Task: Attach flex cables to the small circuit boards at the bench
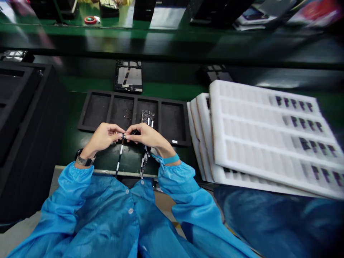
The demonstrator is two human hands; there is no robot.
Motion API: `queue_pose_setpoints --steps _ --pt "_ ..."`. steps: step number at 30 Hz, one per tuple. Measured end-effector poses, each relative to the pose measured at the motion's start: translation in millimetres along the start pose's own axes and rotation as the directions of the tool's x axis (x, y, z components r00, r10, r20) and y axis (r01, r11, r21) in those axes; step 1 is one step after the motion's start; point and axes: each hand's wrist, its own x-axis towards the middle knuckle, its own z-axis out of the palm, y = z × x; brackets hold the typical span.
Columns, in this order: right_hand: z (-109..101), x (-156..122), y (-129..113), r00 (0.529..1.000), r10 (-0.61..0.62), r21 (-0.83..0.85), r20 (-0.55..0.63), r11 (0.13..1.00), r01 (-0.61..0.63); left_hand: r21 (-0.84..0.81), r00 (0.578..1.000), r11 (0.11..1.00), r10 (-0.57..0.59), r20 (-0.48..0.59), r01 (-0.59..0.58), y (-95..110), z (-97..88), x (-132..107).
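My left hand (104,137) and my right hand (146,135) meet over the front edge of a black foam tray (83,118), both with fingertips pinched together. Between them is the small end of a thin dark flex cable (120,157), which hangs down with white patches along it. A small black piece also shows under my right fingers; its kind is unclear. Several small circuit boards (147,116) lie in a tray compartment beyond my right hand. More narrow dark parts (144,165) with white labels lie in a row below my right wrist. Tiny bits (127,115) sit in another compartment.
White foam trays (242,143) are stacked at right, the top one holding rows of small black parts. Black foam trays (29,143) tower at left. Behind the tray stands a stack of device frames (129,77). A green shelf (161,32) crosses the back, with a red tape roll (90,19).
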Motion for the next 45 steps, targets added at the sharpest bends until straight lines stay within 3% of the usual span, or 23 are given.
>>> queue_pose_setpoints --steps 13,17,20,24,27,30,33,35,41,45 --pt "3.9 2.8 6.6 0.997 0.013 0.11 -0.072 0.994 -0.005 -0.124 1.0 0.992 -0.023 -0.013 0.021 -3.4 -2.2 4.9" --pt "11.0 6.7 8.2 0.979 -0.085 -0.02 -0.186 0.996 0.083 -0.192 0.997 0.98 -0.064 -0.045 0.054 -10.1 -5.7 -2.2" --pt "14.8 7.1 8.5 0.967 -0.162 -0.112 -0.194 0.983 0.142 -0.244 0.995 0.967 -0.09 -0.046 0.076 -15.4 -6.4 -10.0" --pt "7.4 9.8 10.4 0.97 -0.089 -0.034 -0.225 0.996 0.084 -0.319 0.991 0.947 -0.083 -0.103 0.046 -17.3 -11.7 -22.8" --pt "-8.8 25.3 8.7 0.939 -0.135 -0.204 -0.318 0.976 0.072 -0.37 0.982 0.929 -0.076 -0.176 0.006 -14.0 -20.4 -34.8" --pt "-24.7 53.2 1.4 0.94 -0.17 -0.578 -0.296 0.815 -0.035 -0.43 0.97 0.902 -0.08 -0.229 -0.027 -9.4 -29.1 -47.7" --pt "-33.4 81.5 -8.3 0.978 -0.033 -0.816 -0.205 0.558 -0.152 -0.48 0.957 0.874 -0.076 -0.279 -0.071 -7.5 -36.2 -60.5" --pt "-35.2 95.4 -13.8 0.985 0.067 -0.879 -0.161 0.445 -0.174 -0.498 0.95 0.862 -0.073 -0.303 -0.093 -8.9 -40.7 -69.0" --pt "-32.3 112.3 -21.8 0.972 0.224 -0.926 -0.071 0.347 -0.148 -0.526 0.928 0.842 -0.095 -0.362 -0.119 -20.1 -51.6 -89.0" --pt "-29.0 112.8 -19.9 0.97 0.234 -0.933 -0.064 0.332 -0.142 -0.544 0.914 0.827 -0.103 -0.393 -0.14 -25.3 -54.0 -92.8"
